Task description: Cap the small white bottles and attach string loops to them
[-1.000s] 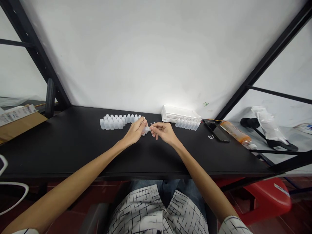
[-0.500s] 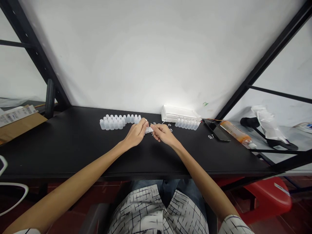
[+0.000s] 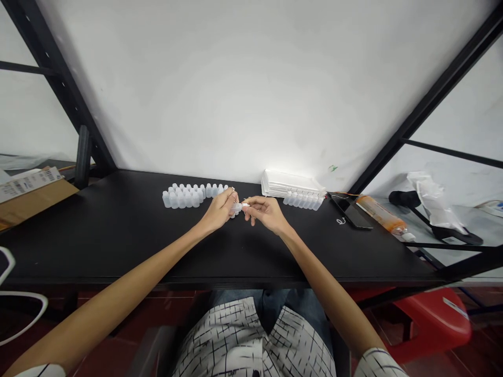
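A small translucent plastic dropper bottle lies sideways between my two hands, above the middle of the black table. My left hand is closed around its body. The thumb and index finger of my right hand pinch the white cap at the bottle's right end, while the other fingers are loosely curled. Whether the cap is seated on the neck is too small to tell. Left of my hands stand several capped bottles in close rows, partly hidden by my left hand.
Behind my right hand lies a white stack of flat packs, with a row of bottles leaning against it. Further right are a phone and an orange-labelled plastic bottle. A cardboard box sits at the far left.
My right hand's fingers have opened out somewhat and shifted their pinch at the cap end. The bottle shows more between the hands. My left hand has kept its hold.
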Tool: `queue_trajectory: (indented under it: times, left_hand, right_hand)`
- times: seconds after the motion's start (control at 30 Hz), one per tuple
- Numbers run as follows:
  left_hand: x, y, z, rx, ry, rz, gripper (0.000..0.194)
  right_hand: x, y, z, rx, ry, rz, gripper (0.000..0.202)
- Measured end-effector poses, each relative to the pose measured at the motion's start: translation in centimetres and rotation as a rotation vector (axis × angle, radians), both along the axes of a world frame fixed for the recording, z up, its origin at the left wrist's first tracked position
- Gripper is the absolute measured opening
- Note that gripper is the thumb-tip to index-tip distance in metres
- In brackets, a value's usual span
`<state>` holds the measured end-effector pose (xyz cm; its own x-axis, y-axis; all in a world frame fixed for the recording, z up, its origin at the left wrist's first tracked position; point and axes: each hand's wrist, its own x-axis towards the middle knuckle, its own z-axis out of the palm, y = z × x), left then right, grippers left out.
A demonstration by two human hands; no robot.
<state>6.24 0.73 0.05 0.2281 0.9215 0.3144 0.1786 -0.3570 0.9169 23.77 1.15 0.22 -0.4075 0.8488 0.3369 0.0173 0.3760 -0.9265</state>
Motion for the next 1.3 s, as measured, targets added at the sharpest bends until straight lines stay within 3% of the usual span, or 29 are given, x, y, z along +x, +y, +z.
queue_trajectory:
  times: [0.17, 0.27, 0.37, 0.47, 0.7, 0.83, 1.03, 1.3]
  left_hand:
    - [-0.2, -0.1, -0.4, 0.283, 0.226, 0.049, 0.031]
    - [-0.1, -0.1, -0.7, 0.353, 0.284, 0.05, 0.03]
    - [0.2, -0.2, -0.8, 0.324, 0.275, 0.036, 0.03]
    - [0.3, -0.2, -0.8, 0.296, 0.255, 0.047, 0.031]
    - [0.2, 0.0, -0.8, 0.312, 0.276, 0.07, 0.031]
    - [0.3, -0.1, -0.9, 0.342, 0.301, 0.092, 0.028]
    - [0.8, -0.3, -0.9, 0.352, 0.302, 0.078, 0.026]
    - [0.4, -0.3, -0.5, 0.284, 0.269, 0.114, 0.032]
  right_hand:
    - [0.1, 0.0, -0.3, 0.034, -0.2, -0.034, 0.052]
    - [-0.1, 0.1, -0.7, 0.029, -0.268, -0.057, 0.064]
    - [-0.2, 0.2, -0.7, 0.003, -0.262, -0.088, 0.063]
    - [0.3, 0.3, 0.0, -0.089, -0.112, -0.082, 0.047]
    - [1.4, -0.2, 1.2, -0.147, -0.028, 0.118, 0.038]
    - [1.0, -0.2, 0.7, -0.147, -0.06, 0.104, 0.039]
    - [0.8, 0.4, 0.1, -0.103, -0.228, 0.001, 0.06]
    - [1.2, -0.2, 1.1, -0.068, -0.047, 0.062, 0.04]
